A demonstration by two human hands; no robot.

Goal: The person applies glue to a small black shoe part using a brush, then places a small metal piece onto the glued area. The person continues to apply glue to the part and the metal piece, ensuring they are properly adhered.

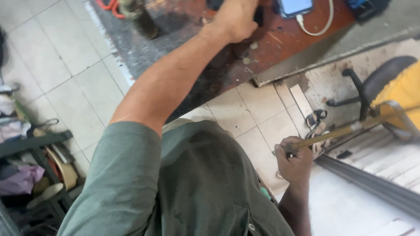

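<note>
Gripping long yellowish wooden stick point(350, 129), right hand point(295, 159) closed, low beside worn reddish-brown desk point(288, 41); left hand point(236, 19) resting on desk, grasp cannot tell.

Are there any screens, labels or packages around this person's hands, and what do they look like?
Phone: lies at the top edge of the reddish worktop, right of the left hand; flat rectangle, dark frame, lit pale blue screen, white cable plugged in.
No packages, labels or signs show clearly. The right hand grips a long yellowish stick, which bears no visible label.
</note>
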